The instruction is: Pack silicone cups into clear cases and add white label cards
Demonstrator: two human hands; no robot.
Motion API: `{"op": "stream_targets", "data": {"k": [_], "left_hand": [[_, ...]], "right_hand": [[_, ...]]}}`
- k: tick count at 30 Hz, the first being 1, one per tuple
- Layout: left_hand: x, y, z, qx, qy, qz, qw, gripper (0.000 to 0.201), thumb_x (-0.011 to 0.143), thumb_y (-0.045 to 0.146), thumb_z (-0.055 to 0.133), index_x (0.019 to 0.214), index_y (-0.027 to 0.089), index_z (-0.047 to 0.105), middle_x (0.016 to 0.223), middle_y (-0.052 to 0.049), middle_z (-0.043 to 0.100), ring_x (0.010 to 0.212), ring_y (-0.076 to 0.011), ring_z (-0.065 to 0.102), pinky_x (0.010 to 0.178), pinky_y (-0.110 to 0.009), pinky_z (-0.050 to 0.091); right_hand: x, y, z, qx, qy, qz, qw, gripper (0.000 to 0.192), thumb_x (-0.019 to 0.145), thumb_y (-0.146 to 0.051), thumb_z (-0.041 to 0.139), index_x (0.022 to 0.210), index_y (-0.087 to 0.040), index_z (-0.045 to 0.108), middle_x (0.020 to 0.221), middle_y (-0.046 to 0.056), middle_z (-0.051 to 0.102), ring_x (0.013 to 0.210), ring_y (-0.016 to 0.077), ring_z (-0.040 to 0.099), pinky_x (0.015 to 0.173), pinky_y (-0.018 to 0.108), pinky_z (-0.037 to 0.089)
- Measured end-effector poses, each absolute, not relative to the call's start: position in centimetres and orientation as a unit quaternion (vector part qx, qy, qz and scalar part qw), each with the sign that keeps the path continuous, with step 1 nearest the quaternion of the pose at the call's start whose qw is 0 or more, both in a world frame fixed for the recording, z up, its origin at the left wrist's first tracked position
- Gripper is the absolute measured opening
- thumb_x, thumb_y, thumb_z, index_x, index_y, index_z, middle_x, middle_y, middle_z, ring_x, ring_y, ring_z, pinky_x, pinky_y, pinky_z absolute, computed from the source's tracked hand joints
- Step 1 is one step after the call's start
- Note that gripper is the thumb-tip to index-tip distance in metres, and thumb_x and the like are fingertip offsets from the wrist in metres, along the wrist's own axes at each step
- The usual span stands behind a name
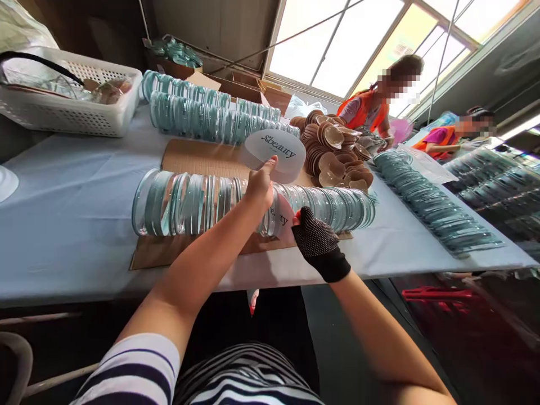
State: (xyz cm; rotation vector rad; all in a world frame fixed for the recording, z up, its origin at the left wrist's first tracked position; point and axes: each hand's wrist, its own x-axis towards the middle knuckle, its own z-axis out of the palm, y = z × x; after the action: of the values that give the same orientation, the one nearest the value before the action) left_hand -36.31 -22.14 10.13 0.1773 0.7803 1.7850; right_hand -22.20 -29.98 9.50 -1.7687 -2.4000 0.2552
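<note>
My bare left hand (262, 183) grips the near edge of a thick white rounded stack of labels (273, 166), its top printed with "beauty". My right hand (316, 239), in a black dotted fingerless glove, pinches a thin see-through label (282, 222) with the same print. That label stands upright against a long row of round glass discs (194, 202) set on edge. Cardboard (156, 253) lies under the row. My left forearm crosses in front of part of it.
Two more rows of glass discs (219, 121) stand behind, near a white basket (101, 107). Brown rounded pieces (333, 152) are heaped at the back. Another disc row (434, 197) lies right on the white-covered table (63, 225). Two people in orange vests (369, 112) are beyond.
</note>
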Motion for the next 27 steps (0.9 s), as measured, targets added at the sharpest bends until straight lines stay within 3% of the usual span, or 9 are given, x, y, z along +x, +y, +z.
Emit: {"op": "stream_targets", "data": {"k": [3, 9, 12, 14, 16, 19, 22, 24, 27], "left_hand": [[-36.2, -22.1, 10.1, 0.086, 0.331, 0.754, 0.561, 0.043, 0.081, 0.010, 0.069, 0.121, 0.022, 0.065, 0.122, -0.005, 0.070, 0.126, -0.0208, 0.057, 0.111, -0.038, 0.042], [-36.3, -22.3, 10.2, 0.087, 0.334, 0.750, 0.565, 0.040, 0.085, 0.011, 0.065, 0.123, 0.023, 0.064, 0.124, -0.003, 0.069, 0.129, -0.0196, 0.054, 0.111, -0.036, 0.041], [-36.3, -22.5, 10.3, 0.088, 0.331, 0.746, 0.571, 0.040, 0.084, 0.011, 0.066, 0.122, 0.024, 0.065, 0.125, -0.003, 0.068, 0.131, -0.0207, 0.053, 0.111, -0.037, 0.041], [-36.3, -22.6, 10.3, 0.094, 0.327, 0.749, 0.569, 0.042, 0.083, 0.011, 0.068, 0.123, 0.024, 0.065, 0.126, -0.003, 0.067, 0.131, -0.0219, 0.052, 0.112, -0.038, 0.040], [-36.2, -22.7, 10.2, 0.100, 0.328, 0.753, 0.561, 0.044, 0.082, 0.013, 0.070, 0.124, 0.025, 0.064, 0.127, -0.003, 0.067, 0.132, -0.0225, 0.052, 0.112, -0.040, 0.040], [-35.9, -22.7, 10.1, 0.101, 0.338, 0.756, 0.552, 0.040, 0.082, 0.012, 0.069, 0.120, 0.024, 0.066, 0.124, -0.004, 0.069, 0.130, -0.0215, 0.054, 0.111, -0.040, 0.040], [-35.7, -22.8, 10.1, 0.100, 0.347, 0.755, 0.547, 0.033, 0.081, 0.010, 0.068, 0.113, 0.021, 0.068, 0.116, -0.004, 0.072, 0.125, -0.0202, 0.057, 0.109, -0.038, 0.041], [-35.7, -22.8, 10.1, 0.104, 0.352, 0.761, 0.535, 0.030, 0.080, 0.010, 0.069, 0.108, 0.020, 0.070, 0.113, -0.004, 0.073, 0.122, -0.0198, 0.059, 0.109, -0.037, 0.042], [-35.6, -22.8, 10.1, 0.105, 0.348, 0.774, 0.518, 0.028, 0.078, 0.010, 0.071, 0.104, 0.019, 0.071, 0.113, -0.005, 0.073, 0.120, -0.0195, 0.061, 0.109, -0.035, 0.041]], "right_hand": [[-22.4, -29.5, 9.3, -0.583, -0.801, 0.096, 0.092, 0.027, 0.095, -0.023, 0.035, 0.104, -0.013, 0.058, 0.092, 0.013, 0.072, 0.081, 0.0205, 0.067, 0.065, 0.026, 0.039], [-23.9, -29.9, 8.1, -0.568, -0.811, 0.138, 0.018, 0.026, 0.092, -0.023, 0.042, 0.102, -0.016, 0.065, 0.091, 0.014, 0.072, 0.081, 0.0222, 0.067, 0.066, 0.028, 0.040], [-23.2, -30.6, 7.3, -0.555, -0.746, 0.359, 0.082, 0.037, 0.087, -0.025, 0.048, 0.122, -0.016, 0.057, 0.089, 0.012, 0.072, 0.069, 0.0182, 0.064, 0.060, 0.027, 0.041], [-22.5, -30.6, 7.1, -0.508, -0.661, 0.538, 0.126, 0.055, 0.086, -0.029, 0.047, 0.140, -0.018, 0.041, 0.081, 0.005, 0.070, 0.053, 0.0140, 0.056, 0.051, 0.025, 0.041], [-21.9, -30.3, 7.3, -0.440, -0.573, 0.671, 0.165, 0.062, 0.086, -0.034, 0.046, 0.145, -0.019, 0.033, 0.067, -0.003, 0.064, 0.042, 0.0115, 0.047, 0.042, 0.023, 0.037], [-21.9, -29.8, 7.8, -0.363, -0.464, 0.783, 0.200, 0.055, 0.084, -0.038, 0.055, 0.134, -0.018, 0.044, 0.060, -0.005, 0.058, 0.037, 0.0097, 0.044, 0.036, 0.020, 0.031], [-23.0, -29.1, 7.8, -0.354, -0.364, 0.829, 0.236, 0.032, 0.086, -0.039, 0.058, 0.110, -0.018, 0.054, 0.072, -0.001, 0.066, 0.040, 0.0067, 0.047, 0.037, 0.018, 0.032], [-23.8, -28.8, 7.6, -0.339, -0.284, 0.859, 0.259, 0.021, 0.089, -0.038, 0.054, 0.097, -0.019, 0.054, 0.073, -0.002, 0.065, 0.042, 0.0056, 0.047, 0.039, 0.017, 0.035], [-24.1, -28.4, 7.3, -0.324, -0.233, 0.889, 0.226, 0.017, 0.093, -0.035, 0.051, 0.083, -0.021, 0.049, 0.060, -0.006, 0.057, 0.041, 0.0062, 0.045, 0.039, 0.016, 0.034]]}}
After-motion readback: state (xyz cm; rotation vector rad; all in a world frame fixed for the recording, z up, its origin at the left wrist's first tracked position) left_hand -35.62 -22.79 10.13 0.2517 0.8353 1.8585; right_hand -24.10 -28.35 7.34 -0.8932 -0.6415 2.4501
